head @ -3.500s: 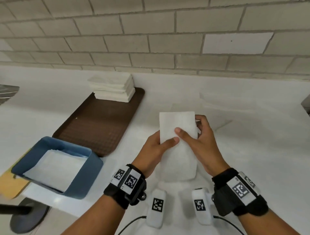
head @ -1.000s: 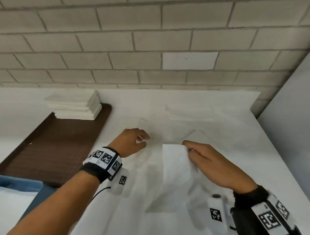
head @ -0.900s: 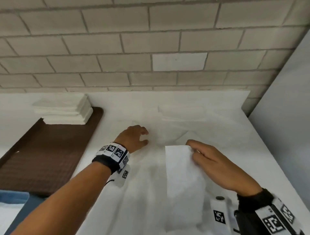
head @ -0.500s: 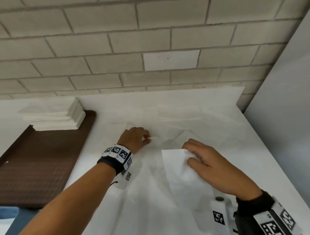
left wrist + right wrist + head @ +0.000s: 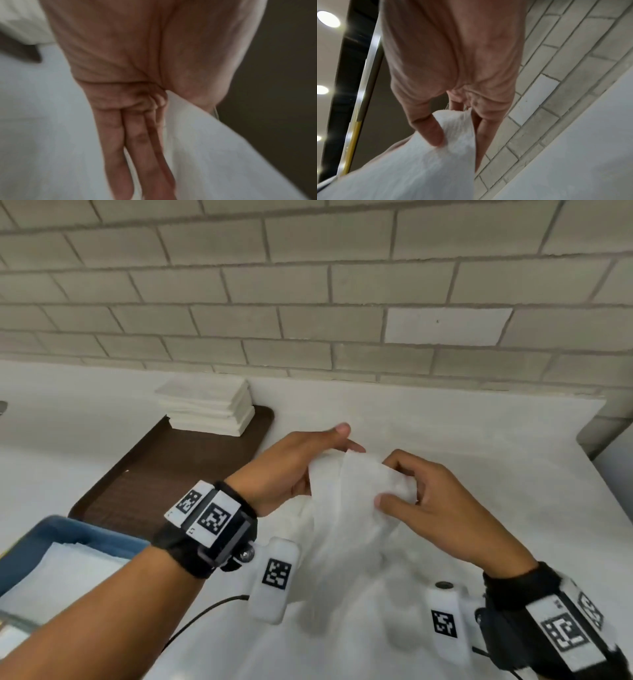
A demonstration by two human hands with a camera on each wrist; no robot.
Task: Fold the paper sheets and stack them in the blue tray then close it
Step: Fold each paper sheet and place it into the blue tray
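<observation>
A white paper sheet (image 5: 349, 501) hangs limp above the white table between both hands. My left hand (image 5: 347, 440) holds its upper left part, thumb on top and straight fingers (image 5: 137, 142) behind the sheet (image 5: 214, 155). My right hand (image 5: 385, 481) pinches the upper right corner between thumb and fingers; in the right wrist view the sheet (image 5: 419, 169) bunches under the thumb of that hand (image 5: 458, 135). The blue tray (image 5: 85, 534) stands open at the lower left with folded white sheets (image 5: 61, 573) inside.
A brown tray (image 5: 164, 484) lies left of my hands, with a stack of white paper (image 5: 209, 409) at its far end. A brick wall (image 5: 308, 302) runs along the table's back. A grey panel (image 5: 616, 474) borders the table at the right.
Both hands have come up off the table and together, and now hold one sheet in the air. The view has swung left, bringing the blue tray back in.
</observation>
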